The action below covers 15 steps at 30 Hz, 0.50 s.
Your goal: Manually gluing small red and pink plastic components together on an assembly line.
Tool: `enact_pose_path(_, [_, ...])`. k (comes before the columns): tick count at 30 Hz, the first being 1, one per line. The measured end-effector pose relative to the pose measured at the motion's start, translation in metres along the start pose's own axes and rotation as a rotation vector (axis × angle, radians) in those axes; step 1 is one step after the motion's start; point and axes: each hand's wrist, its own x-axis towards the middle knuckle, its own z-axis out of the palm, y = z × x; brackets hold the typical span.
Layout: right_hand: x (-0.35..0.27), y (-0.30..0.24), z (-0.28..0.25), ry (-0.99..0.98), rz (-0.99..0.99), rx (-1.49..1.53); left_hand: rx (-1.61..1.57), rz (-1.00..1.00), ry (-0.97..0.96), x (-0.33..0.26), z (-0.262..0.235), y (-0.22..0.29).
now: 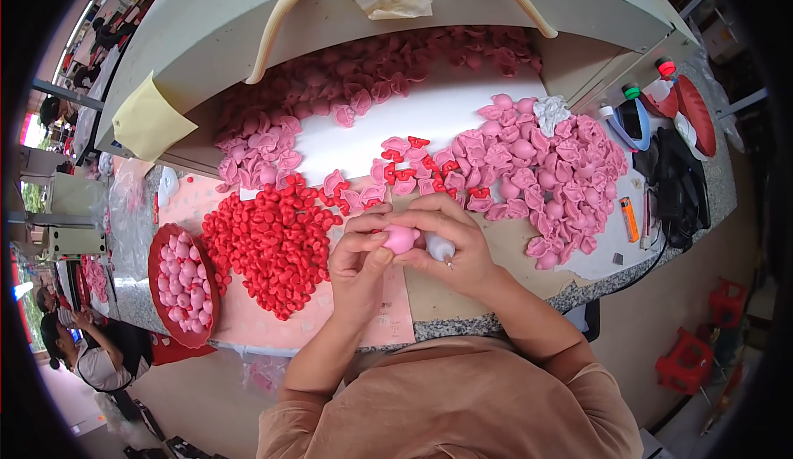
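Head view, only one cam: both hands meet at centre over the bench edge. Left hand (357,254) and right hand (450,240) are both closed round one small pink piece (401,238), rounded, pinched between thumbs and fingertips, held just above a pale pink sheet (248,314). Right hand also clasps a small white bottle (439,248), nozzle pointing down-right, tucked betw. palm and fingers, touching the pink piece. Judging by that, the step in hand looks like joining or gluing smth to the pink piece, prob. one of the small red bits; can't tell if a red bit is already on it, fingers cover the face. Left of the hands: a heap of red parts (268,240) on the sheet, and a red dish (157,290) holding finished-looking pale pink pieces, at the bench's left edge. Behind and right: a big spread of pink shells (545,178), a few red bows (396,155) among them, more pink under the cream shelf (248,30). Far right: orange lighter (629,218), black bag (681,186). Another person sits lower left, well apart. Next move, my guess: needs steady pinch w/ left, right thumb pressing square, little glue, keep nozzle off the fingers.
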Motion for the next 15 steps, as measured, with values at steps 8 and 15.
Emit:
enact_pose_path(8, [-0.0021,0.0036,-0.0014,0.007,-0.068,-0.086,0.059,0.03,-0.04,0.0003,-0.0017,0.0006])
enact_pose_path(15, [-0.0027,0.0051,-0.0005,0.018,-0.083,-0.082,0.109,0.009,-0.038,0.0001,0.0003,0.0015])
